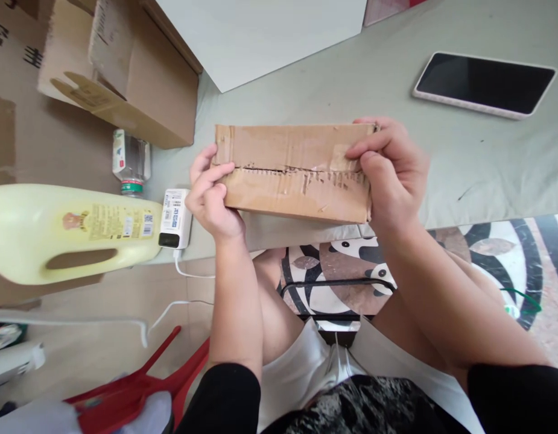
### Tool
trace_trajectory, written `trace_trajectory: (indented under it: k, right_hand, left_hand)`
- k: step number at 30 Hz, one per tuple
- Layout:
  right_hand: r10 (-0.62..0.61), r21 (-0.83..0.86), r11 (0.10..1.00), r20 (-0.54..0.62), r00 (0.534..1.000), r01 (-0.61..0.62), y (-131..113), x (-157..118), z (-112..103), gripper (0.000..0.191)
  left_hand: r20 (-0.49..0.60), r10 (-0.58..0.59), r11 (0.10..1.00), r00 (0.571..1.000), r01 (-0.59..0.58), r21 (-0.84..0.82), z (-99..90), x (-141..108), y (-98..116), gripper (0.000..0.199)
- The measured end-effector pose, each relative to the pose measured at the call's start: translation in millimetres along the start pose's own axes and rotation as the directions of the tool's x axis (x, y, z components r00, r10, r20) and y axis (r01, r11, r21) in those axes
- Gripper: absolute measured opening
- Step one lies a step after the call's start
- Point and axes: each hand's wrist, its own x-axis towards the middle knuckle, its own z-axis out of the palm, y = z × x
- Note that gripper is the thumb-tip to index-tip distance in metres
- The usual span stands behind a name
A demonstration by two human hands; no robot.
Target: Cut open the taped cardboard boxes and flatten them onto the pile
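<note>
A small brown cardboard box is held up level between my two hands, over the front edge of the cloth-covered table. A ragged seam with torn tape runs along its face, from one end to the other. My left hand grips the box's left end, its fingers bent onto the face and lower edge. At the right end, my right hand is closed on the box, with thumb and forefinger on the face near the seam.
A phone lies at the right on the table. At the left are an open carton, a clear bottle, a yellow jug and a white device with a cable. A white panel is at the back.
</note>
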Motion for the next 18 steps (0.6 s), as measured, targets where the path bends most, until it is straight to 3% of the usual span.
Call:
trace_trajectory:
  k: [4,11,18]
  right_hand:
    - [-0.042,0.165,0.985,-0.073,0.996,0.053,3.4,0.8,2.6,0.017]
    - [0.033,0.121,0.992,-0.036,0.999,-0.028,-1.3,1.4,1.6,0.026]
    - [-0.010,0.185,0.983,-0.005,1.000,0.011,1.2,0.2,-0.6,0.021]
  left_hand:
    - [0.036,0.042,0.998,0.998,-0.041,-0.050,-3.9,0.1,-6.3,0.027]
    - [0.004,-0.003,1.000,1.000,0.003,0.000,-0.4,-0.2,-4.0,0.031]
    - [-0.023,-0.028,0.999,0.999,0.027,-0.035,4.4,-0.6,1.4,0.034]
